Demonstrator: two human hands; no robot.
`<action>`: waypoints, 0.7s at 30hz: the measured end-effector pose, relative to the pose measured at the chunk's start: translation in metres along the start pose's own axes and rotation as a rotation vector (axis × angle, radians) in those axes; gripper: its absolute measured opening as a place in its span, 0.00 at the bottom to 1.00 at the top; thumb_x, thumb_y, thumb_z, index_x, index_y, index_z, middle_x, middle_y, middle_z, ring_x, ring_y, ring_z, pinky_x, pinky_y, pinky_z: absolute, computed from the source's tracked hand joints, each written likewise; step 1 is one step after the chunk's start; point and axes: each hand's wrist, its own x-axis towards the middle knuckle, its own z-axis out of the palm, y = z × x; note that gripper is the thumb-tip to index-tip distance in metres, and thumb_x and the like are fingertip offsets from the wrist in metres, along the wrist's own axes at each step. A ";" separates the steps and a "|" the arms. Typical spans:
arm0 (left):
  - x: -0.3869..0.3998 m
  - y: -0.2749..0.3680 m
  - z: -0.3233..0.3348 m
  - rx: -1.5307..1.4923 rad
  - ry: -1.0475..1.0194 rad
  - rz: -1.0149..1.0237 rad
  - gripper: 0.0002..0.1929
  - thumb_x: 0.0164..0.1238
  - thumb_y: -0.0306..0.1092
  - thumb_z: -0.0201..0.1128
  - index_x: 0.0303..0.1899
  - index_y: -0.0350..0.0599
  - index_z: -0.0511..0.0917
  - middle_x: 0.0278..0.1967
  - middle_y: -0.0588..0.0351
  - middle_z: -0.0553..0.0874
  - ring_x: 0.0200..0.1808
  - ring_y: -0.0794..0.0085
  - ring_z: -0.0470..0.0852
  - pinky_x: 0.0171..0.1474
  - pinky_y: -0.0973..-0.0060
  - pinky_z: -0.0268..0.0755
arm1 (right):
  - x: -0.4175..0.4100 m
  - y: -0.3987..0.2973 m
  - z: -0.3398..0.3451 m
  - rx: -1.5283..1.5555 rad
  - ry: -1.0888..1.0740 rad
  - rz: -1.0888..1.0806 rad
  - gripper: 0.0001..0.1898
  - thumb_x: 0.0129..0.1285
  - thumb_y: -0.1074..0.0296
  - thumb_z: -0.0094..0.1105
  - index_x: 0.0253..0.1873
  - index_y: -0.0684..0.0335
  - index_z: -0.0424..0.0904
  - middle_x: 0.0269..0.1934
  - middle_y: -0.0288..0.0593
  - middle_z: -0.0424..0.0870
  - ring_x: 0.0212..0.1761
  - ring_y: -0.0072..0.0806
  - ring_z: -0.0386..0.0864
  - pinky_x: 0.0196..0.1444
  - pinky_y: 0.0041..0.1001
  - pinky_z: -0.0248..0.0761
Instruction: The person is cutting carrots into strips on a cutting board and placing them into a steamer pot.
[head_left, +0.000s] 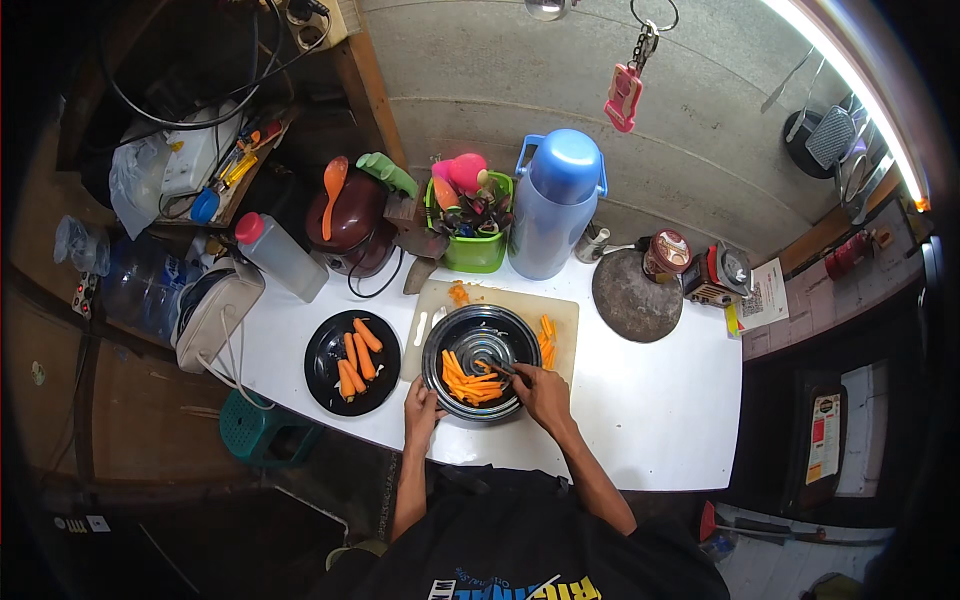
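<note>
A black bowl (491, 337) with orange carrot sticks (466, 384) in it stands over the front part of a cutting board (562, 300). My left hand (423, 411) grips the bowl's lower left rim. At the right side of the bowl, my right hand (541, 391) has its fingers closed on a thin dark handle whose other end is among the carrot sticks; what tool it is cannot be told. More carrot sticks (548, 341) lie on the board's right side, and orange scraps (458, 293) near its top. Whole peeled carrots (364, 356) rest on a black plate (319, 337) to the left.
Behind the board stand a green basket (474, 255) of utensils and a blue vacuum flask (551, 225). A round dark slab (637, 300) lies to the right, beside a lidded tub (667, 255). At the left are a red-capped bottle (289, 259) and a beige bag-like item (217, 307).
</note>
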 end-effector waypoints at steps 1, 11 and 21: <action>0.000 0.001 0.001 -0.007 -0.005 0.001 0.25 0.82 0.31 0.52 0.76 0.41 0.61 0.52 0.58 0.87 0.42 0.80 0.86 0.38 0.81 0.82 | -0.001 0.002 0.000 -0.030 0.020 -0.016 0.14 0.68 0.59 0.64 0.55 0.54 0.88 0.33 0.50 0.90 0.31 0.45 0.87 0.37 0.37 0.79; -0.001 0.002 0.002 -0.033 -0.007 0.003 0.25 0.82 0.30 0.51 0.76 0.41 0.61 0.52 0.57 0.87 0.43 0.80 0.86 0.39 0.80 0.83 | -0.002 -0.012 0.005 0.028 -0.096 -0.056 0.15 0.68 0.59 0.64 0.54 0.56 0.89 0.37 0.52 0.90 0.36 0.47 0.88 0.40 0.40 0.80; 0.001 -0.001 -0.001 -0.012 -0.021 0.017 0.25 0.81 0.29 0.51 0.76 0.39 0.61 0.51 0.56 0.87 0.43 0.78 0.87 0.38 0.82 0.83 | 0.003 -0.017 0.009 0.014 -0.070 -0.038 0.15 0.68 0.60 0.64 0.55 0.56 0.88 0.39 0.53 0.90 0.36 0.47 0.88 0.40 0.39 0.81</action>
